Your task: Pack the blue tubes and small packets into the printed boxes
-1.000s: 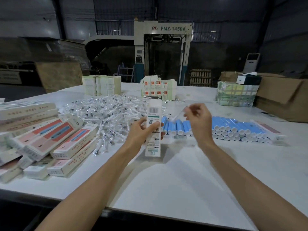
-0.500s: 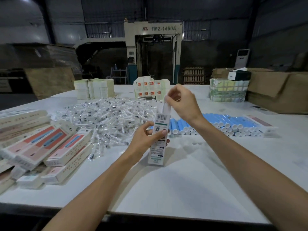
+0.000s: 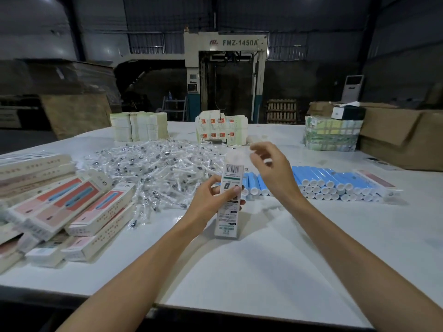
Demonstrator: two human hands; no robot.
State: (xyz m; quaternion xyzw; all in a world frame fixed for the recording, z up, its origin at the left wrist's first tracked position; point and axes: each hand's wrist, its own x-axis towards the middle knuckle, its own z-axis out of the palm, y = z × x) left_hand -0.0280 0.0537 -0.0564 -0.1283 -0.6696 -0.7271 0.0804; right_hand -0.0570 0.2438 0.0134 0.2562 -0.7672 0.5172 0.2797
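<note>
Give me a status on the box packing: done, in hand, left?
Done: a pile of closed printed boxes lies at the table's left. In hand: the left hand holds one box upright while the right hand hovers by its open top; contents not visible. Left: a large heap of small packets and a long row of blue tubes.

Hall bkgd staying dim; overhead light brightening white table (image 3: 239, 271), forearms casting soft shadows. Right hand (image 3: 271, 168) motion-blurring. Wide-angle bending edges left & right, far machine going soft.
</note>
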